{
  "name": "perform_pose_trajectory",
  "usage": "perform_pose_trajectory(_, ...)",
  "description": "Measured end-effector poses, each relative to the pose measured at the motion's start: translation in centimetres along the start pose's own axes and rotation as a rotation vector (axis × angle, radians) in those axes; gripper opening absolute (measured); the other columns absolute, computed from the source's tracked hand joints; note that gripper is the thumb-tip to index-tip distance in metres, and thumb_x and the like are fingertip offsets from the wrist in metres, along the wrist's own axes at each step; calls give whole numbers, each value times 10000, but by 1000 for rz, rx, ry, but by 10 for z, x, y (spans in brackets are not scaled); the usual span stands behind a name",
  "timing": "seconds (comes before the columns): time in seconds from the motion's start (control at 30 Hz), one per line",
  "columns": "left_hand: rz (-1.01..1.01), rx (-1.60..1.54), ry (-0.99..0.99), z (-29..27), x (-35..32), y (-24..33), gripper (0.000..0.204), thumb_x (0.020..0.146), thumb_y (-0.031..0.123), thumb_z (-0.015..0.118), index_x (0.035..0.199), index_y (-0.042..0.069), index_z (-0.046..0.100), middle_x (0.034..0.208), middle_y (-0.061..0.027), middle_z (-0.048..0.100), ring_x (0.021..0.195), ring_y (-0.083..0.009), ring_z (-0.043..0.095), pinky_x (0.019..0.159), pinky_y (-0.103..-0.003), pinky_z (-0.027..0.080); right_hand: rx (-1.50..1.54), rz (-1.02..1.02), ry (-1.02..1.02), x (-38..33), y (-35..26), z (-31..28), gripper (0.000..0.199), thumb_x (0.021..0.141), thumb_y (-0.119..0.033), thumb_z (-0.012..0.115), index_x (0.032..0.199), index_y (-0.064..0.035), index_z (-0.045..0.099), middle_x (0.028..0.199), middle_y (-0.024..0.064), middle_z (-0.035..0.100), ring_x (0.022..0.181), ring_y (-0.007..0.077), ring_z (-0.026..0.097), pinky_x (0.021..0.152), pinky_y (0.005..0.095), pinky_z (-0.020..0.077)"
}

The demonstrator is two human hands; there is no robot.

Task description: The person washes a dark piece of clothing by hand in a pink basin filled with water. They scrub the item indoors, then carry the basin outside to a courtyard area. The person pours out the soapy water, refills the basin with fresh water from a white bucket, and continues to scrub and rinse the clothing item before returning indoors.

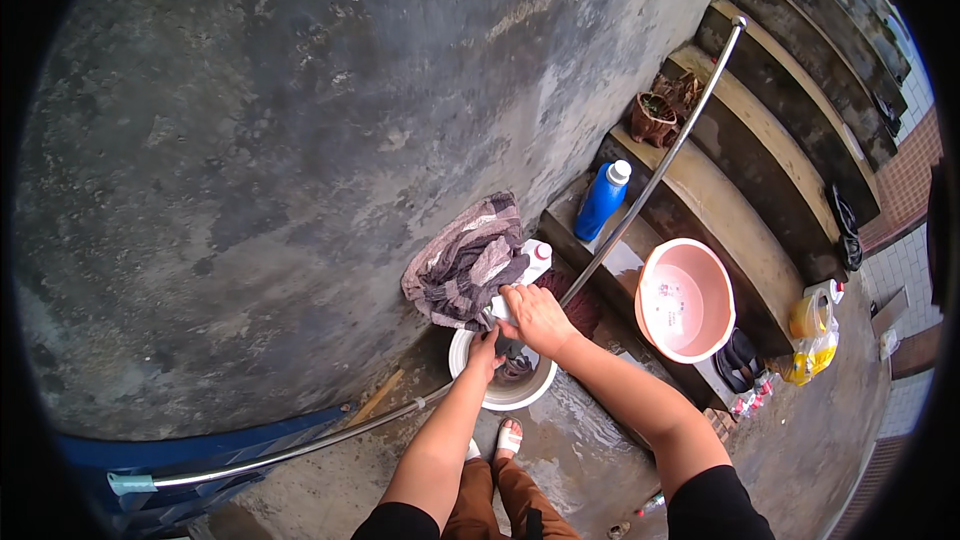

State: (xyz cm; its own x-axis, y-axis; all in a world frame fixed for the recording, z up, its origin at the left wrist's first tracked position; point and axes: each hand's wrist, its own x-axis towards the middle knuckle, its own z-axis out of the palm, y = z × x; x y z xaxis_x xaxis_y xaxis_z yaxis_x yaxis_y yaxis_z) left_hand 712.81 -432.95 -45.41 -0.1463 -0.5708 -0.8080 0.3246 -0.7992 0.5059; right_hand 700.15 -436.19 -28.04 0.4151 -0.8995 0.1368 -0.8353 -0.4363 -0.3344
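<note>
Sleeves (715, 508): black, short, plain;
Left hand (484, 354): bare, like its forearm;
Right hand (541, 321): bare, likewise;
Trousers (472, 505): brown, long-legged;
Dark strip (534, 524): black, narrow, against the trousers;
Right sandal (509, 439): white, open-toed; left footwear (473, 450): white, mostly hidden

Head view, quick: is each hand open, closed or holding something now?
Left hand: fingers bent by the dark cloth above the white tub; whether closed cannot be told.
Right hand: fingers bent over something white; grip cannot be told.
</note>
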Motion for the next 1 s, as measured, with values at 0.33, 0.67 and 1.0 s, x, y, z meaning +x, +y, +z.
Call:
perform_pose_trajectory(0.33,-34,-26,19,-3,26,-5,303,816,323,529,1063,170,443,961,-16,506,790,-138,487,509,-258,427,182,93,73,-10,-1,12,479,655,-148,636,1034,42,411,854,174,489,796,311,487,713,363,405)
perform_pose_trajectory(0.67,-44,-23,54,-5,44,-17,226,822,253,521,991,107,484,918,-33,521,756,-140,492,473,-252,412,193,83,25,-13,0,-7,560,650,-171,650,1118,5,397,835,147,491,769,285,482,699,365,404)
perform_pose_trajectory(1.0,-34,-180,53,0,14,-11,287,815,294,529,1042,125,482,956,-19,555,832,-128,557,628,-317,461,1521,1264,-140,-51,26,131,560,823,-453,443,1251,-100,364,1212,96,418,1054,246,436,825,355,387)
